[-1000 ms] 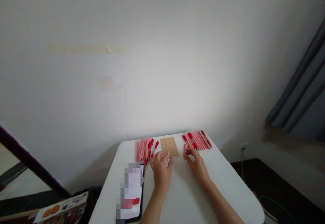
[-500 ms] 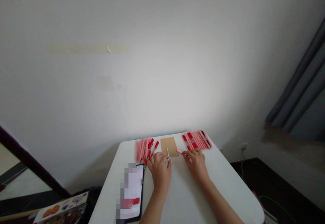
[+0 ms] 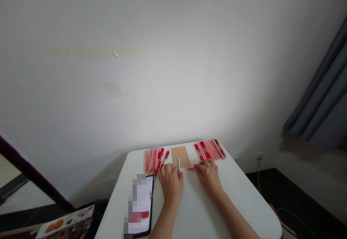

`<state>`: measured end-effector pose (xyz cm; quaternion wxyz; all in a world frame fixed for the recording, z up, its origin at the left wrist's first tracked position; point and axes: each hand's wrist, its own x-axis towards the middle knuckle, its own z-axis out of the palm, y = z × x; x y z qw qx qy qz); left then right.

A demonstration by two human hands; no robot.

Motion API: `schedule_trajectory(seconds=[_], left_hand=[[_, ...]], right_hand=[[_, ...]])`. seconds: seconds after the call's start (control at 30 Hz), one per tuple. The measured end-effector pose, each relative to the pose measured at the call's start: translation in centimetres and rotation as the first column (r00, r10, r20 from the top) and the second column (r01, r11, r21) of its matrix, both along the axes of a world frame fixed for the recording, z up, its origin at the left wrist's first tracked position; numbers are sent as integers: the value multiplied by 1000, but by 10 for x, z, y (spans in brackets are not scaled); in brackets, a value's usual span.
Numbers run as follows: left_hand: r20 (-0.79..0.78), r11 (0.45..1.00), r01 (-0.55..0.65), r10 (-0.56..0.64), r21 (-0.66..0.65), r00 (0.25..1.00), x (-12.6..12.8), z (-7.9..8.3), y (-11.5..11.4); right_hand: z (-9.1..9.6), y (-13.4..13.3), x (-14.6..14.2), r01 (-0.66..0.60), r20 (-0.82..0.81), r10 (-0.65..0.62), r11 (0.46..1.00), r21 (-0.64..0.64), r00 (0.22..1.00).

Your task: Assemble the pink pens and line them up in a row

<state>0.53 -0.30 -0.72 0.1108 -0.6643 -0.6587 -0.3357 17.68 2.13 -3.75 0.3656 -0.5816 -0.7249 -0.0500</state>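
My left hand rests on the white table with its fingers curled round a thin white stick that points up over a brown card. My right hand lies beside it and pinches a pink pen, held level and pointing left toward the stick. A pile of pink and red pen parts lies just left of the left hand. A row of pink pens with red caps lies behind the right hand.
A phone lies on the table's left side near my left forearm. A printed box sits on the floor at the lower left. A white wall stands right behind the table; grey curtains hang at the right.
My right hand lifted a pink pen from beside the row of pens and carried it left and down toward the white stick. The left hand barely moved.
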Motion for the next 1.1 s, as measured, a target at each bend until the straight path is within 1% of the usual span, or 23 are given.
schedule_trajectory(seconds=[0.2, 0.4, 0.6, 0.83, 1.1], left_hand=[[-3, 999, -16, 16, -46, 1000, 0, 2, 0], [-14, 999, -24, 24, -34, 1000, 1, 1, 2], [3, 999, 6, -6, 52, 1000, -1, -3, 4], [95, 985, 101, -115, 140, 989, 0, -10, 9], [116, 970, 191, -210, 153, 971, 0, -16, 12]], right_hand=[[7, -3, -3, 30, -30, -33, 994, -102, 999], [3, -2, -1, 14, -42, -18, 996, -92, 999], [1, 1, 1, -11, -63, 11, 1000, -10, 998], [1, 2, 2, -60, -98, 71, 992, 111, 993], [9, -1, 0, -132, -88, 150, 974, 182, 985]])
